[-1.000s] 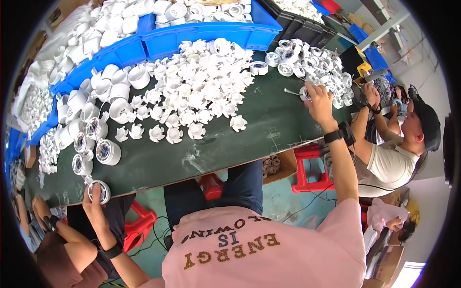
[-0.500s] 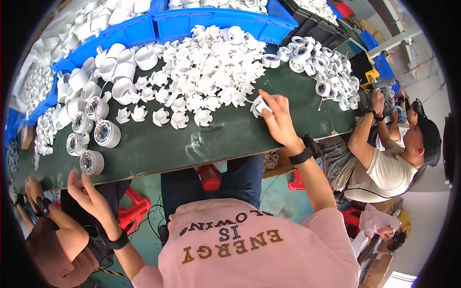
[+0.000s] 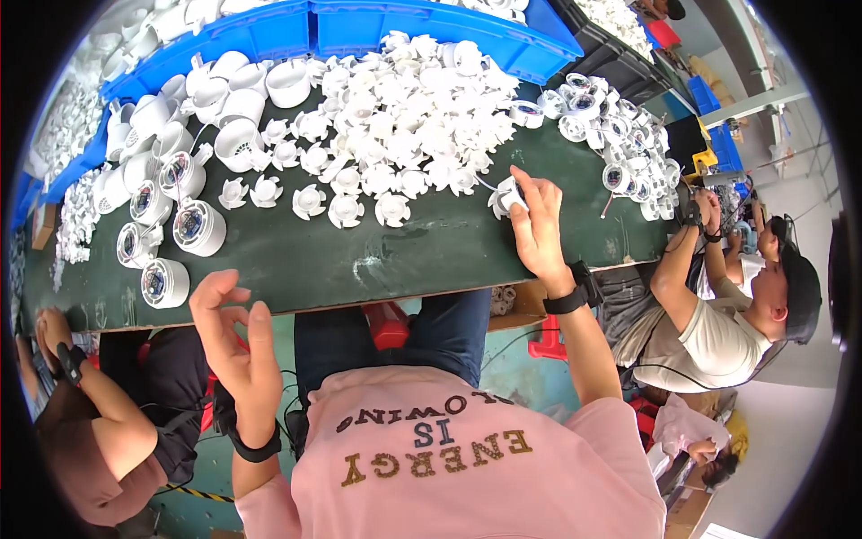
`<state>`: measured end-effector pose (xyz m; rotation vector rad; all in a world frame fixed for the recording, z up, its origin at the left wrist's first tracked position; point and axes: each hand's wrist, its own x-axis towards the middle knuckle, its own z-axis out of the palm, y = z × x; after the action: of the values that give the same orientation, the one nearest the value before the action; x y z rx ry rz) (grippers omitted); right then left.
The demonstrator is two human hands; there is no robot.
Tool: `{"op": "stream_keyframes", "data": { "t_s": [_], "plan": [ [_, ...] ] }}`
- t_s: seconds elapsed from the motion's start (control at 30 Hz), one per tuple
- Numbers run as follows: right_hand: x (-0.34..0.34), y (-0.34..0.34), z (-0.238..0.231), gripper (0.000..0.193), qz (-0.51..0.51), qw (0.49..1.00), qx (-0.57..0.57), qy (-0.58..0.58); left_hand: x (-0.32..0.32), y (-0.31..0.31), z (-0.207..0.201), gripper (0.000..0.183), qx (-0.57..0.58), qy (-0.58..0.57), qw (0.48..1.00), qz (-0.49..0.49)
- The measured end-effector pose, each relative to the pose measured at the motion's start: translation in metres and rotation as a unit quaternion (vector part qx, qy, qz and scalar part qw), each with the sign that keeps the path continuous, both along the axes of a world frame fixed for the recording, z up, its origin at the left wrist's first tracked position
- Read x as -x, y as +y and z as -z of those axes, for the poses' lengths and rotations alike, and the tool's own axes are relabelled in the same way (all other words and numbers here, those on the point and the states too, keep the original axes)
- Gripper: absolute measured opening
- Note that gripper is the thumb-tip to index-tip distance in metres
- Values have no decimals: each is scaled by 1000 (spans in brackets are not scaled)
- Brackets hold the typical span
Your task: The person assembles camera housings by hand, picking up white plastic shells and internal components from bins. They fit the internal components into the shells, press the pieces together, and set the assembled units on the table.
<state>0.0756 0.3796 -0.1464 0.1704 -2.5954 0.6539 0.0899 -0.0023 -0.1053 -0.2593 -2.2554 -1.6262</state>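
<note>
My right hand (image 3: 541, 235) is closed around a small white round part with a wire (image 3: 506, 199), just above or on the green table. Its fingers cover much of the part, which resembles the round wired parts (image 3: 620, 144) heaped at the right. Off the table's front edge, my left hand (image 3: 235, 337) is raised with curled fingers apart and holds nothing. Nearest to it stands a white cup-shaped housing (image 3: 165, 284) with a round wired unit inside. A large pile of white finned fan wheels (image 3: 422, 108) lies ahead, with several loose ones along its front.
Blue bins (image 3: 404, 40) of white parts line the table's back, beside a black crate (image 3: 620, 67). White housings (image 3: 241, 144) cluster at the left of the green table (image 3: 296, 256). Other people sit at both sides; one person's arm (image 3: 678, 260) rests near the right end.
My left hand has moved right and up, toward the table edge. My right hand keeps hold of the white part. The whole view has shifted slightly.
</note>
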Motion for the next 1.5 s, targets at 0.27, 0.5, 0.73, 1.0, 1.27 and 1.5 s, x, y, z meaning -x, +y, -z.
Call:
{"op": "stream_keyframes", "data": {
  "t_s": [0.27, 0.5, 0.73, 1.0, 1.27, 1.5],
  "plan": [
    [6, -18, -16, 46, 43, 978, -202, 32, 6, 72, -8, 22, 3, -30, 983, 179],
    [-10, -58, -52, 46, -99, 936, 311, -136, 6, 115, 3, 56, -258, -237, 875, 334],
    [72, -158, -69, 34, -282, 945, 153, -68, 22, 49, 3, 49, -394, -218, 877, 167],
    [186, -228, -51, 24, -192, 971, -3, -141, 0, -1, 8, 21, -383, -221, 887, 132],
    [189, -187, -52, 21, -138, 988, -65, -26, 0, -5, -7, 36, -321, -226, 911, 126],
    [247, -30, -97, 29, 42, 985, -59, 154, 7, 2, 12, 39, -331, -240, 899, 155]
  ]
}}
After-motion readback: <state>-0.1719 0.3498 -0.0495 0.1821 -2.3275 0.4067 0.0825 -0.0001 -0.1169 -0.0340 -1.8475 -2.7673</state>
